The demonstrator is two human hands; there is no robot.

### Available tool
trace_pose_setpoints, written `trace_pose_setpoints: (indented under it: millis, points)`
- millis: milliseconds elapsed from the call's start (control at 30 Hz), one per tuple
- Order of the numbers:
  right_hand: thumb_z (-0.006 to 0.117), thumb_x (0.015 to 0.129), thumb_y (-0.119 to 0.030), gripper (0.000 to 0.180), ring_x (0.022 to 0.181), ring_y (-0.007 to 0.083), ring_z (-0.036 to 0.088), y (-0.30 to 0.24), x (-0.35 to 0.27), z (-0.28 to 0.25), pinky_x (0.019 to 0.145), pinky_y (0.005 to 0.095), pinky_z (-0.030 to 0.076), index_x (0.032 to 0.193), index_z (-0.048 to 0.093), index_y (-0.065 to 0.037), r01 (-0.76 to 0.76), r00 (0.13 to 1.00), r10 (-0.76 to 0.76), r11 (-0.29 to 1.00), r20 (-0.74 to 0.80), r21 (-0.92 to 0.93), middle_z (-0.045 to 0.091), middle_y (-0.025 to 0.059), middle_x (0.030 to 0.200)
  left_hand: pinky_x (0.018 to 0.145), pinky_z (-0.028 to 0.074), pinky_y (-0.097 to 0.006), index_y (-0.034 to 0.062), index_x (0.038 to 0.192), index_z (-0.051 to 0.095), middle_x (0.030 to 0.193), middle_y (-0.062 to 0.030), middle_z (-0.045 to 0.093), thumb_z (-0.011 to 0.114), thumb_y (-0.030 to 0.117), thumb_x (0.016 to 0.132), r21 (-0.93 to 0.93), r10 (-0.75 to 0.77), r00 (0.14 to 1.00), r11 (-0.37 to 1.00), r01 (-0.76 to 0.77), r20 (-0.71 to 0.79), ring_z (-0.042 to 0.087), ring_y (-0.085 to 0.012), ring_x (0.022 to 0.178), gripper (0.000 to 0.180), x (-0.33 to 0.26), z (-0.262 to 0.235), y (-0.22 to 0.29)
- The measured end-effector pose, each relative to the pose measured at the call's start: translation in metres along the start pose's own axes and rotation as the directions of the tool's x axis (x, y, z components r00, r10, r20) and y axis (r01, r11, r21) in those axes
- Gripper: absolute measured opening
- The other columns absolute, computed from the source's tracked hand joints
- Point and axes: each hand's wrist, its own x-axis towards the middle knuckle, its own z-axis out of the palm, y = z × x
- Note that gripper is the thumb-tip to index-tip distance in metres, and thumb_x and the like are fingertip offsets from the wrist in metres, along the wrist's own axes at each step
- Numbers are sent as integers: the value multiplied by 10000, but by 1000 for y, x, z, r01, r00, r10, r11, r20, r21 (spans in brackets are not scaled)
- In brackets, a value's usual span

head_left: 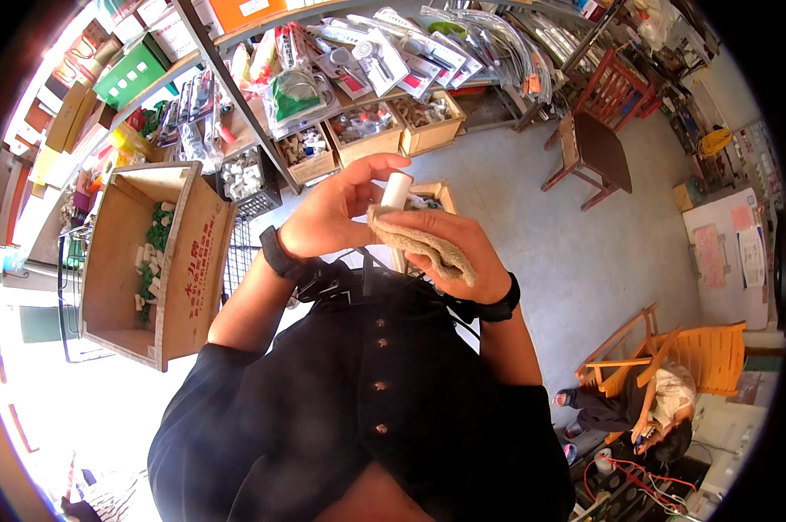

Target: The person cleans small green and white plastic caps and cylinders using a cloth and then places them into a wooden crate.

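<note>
In front of my chest, a short white cylindrical pipe fitting (396,190) stands between my two hands. My left hand (328,213) is curled around its left side, the index finger arching over near its top end. A folded tan cloth (428,247) is gripped in my right hand (467,244). The cloth presses against the lower part of the fitting and hides that end. Both wrists wear dark bands. To the left sits a wooden crate (197,261) with several green and white fittings (156,228) inside.
Beyond my hands, shelving (236,87) carries packaged goods, with wooden bins (363,130) of small parts below. A dark wooden chair (589,143) stands far right. At the lower right a person (667,400) sits on a wooden chair (715,352) beside wires. Partly behind my hands is another wooden bin (445,196).
</note>
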Motion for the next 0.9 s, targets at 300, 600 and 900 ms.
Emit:
trace_pose_setpoints:
  millis: [300,600,900]
  points:
    - [668,783,-49,462,910,304,623,6,6,2,780,343,489,1228,543,-60,2,988,-22,992,-155,-127,633,149,1065,923,453,-291,53,1291,408,1095,-55,592,791,-21,679,-27,25,1000,999,-25,-12,578,-125,1019,726,2,5,4]
    - [682,777,-79,397,892,292,623,6,7,2,762,339,484,1165,596,-81,-36,978,34,999,-208,-4,649,108,1025,941,445,-306,54,1302,418,1193,-47,517,846,56,631,105,-10,1000,994,8,17,534,-136,1089,796,3,-3,-3]
    - [635,800,-27,408,945,276,628,-1,5,-7,806,326,487,1202,565,-47,-34,989,24,997,-147,-68,626,131,1114,1006,387,-322,41,1356,378,1370,-61,389,575,-160,782,-2,152,988,988,-152,29,423,-169,1245,640,3,-9,-3]
